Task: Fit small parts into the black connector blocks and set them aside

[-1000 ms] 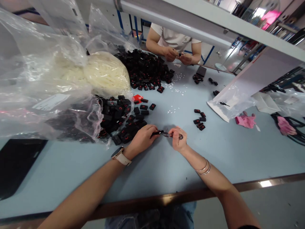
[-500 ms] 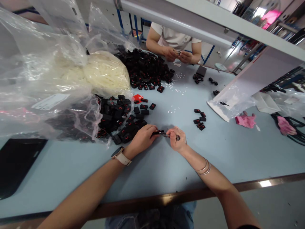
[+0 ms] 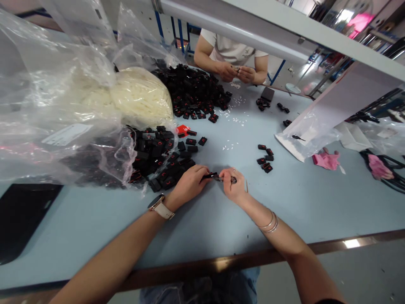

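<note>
My left hand (image 3: 193, 182) is closed on a small black plastic part (image 3: 209, 175), which sticks out past the fingertips. Facing it, my right hand (image 3: 233, 182) is closed round a thin metal tool with a loop end (image 3: 233, 180). The tool's tip points left and meets or nearly meets the black part; my fingers hide most of its shape. Close beside my left hand lies a heap of black plastic parts (image 3: 158, 152), some with red marks. Several similar parts (image 3: 265, 158) form a small group beyond my right hand.
Clear plastic bags (image 3: 95, 109) fill the left side, one holding pale yellow pieces (image 3: 142, 95). A larger black heap (image 3: 196, 90) lies farther back, near white bits (image 3: 236, 114). Across the blue table (image 3: 205, 228), another person's hands (image 3: 237, 74) hold something small. Pink gloves (image 3: 326, 160) lie right.
My right hand has shifted slightly left with the tool, nearer the black part. My left hand has stayed in place.
</note>
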### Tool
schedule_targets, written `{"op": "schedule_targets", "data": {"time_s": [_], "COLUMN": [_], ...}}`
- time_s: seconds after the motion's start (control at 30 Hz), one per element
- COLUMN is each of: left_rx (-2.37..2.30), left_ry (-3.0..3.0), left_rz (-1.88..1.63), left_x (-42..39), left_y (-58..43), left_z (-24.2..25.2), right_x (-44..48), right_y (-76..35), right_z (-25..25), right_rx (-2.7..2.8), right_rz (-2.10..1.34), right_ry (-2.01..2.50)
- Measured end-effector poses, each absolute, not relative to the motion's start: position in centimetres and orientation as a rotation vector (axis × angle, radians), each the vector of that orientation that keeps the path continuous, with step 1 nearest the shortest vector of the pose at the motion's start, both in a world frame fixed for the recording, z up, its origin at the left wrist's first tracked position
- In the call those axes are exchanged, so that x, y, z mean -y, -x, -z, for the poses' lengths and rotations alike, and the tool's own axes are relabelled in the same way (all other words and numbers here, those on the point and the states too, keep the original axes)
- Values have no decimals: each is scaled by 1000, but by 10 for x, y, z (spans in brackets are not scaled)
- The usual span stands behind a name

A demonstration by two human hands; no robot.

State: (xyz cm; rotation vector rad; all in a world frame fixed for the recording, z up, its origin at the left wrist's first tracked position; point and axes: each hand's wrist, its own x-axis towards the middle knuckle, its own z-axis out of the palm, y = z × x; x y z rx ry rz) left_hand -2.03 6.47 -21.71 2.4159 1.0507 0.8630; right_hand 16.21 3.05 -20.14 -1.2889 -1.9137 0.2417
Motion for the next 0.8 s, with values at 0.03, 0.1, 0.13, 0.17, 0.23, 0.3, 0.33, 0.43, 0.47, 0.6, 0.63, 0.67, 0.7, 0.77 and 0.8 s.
{"op": "schedule_targets", "data": {"time_s": [0.03,0.1,0.13,0.17,0.23,0.3,0.33,0.43,0.47,0.6,0.63,0.67,0.7,0.77,0.8], "left_rx": [-1050,-1050,-1051,-1049,-1048,-1047,-1046,-1049,-1050,-1058,-1059,-1061,-1062,-1059,-1057], "left_ry": [-2418,-2425,-2429,-2434,-2438,-2440,-2442,-2443,-2440,-2438,-2439,-2437,-2433,-2425,-2422], "left_rz": [-859,-849,-844,-840,-843,-848,-849,-852,-852,-853,-853,-854,-857,-867,-872], "left_x": [-65,-64,-64,-64,-64,-64,-64,-64,-64,-65,-65,-65,-65,-65,-65], "left_y": [20,20,20,21,21,21,21,21,20,20,20,20,20,20,20], "left_z": [217,216,216,216,216,217,217,218,217,217,218,218,219,219,219], "right_x": [-31,-31,-32,-32,-33,-34,-34,-33,-33,-30,-30,-29,-29,-29,-29], "right_y": [-161,-159,-158,-157,-155,-154,-154,-155,-156,-160,-161,-161,-162,-161,-161], "right_z": [201,200,199,199,197,196,195,197,198,204,205,206,206,206,205], "right_rx": [1916,1911,1905,1899,1885,1877,1877,1881,1875,1758,1713,1674,1650,1656,1677], "right_rz": [-245,-239,-233,-224,-206,-199,-199,-215,-226,-276,-291,-305,-318,-326,-319], "right_ry": [1313,1339,1347,1351,1352,1349,1343,1317,1307,1268,1264,1262,1258,1216,1182]}}
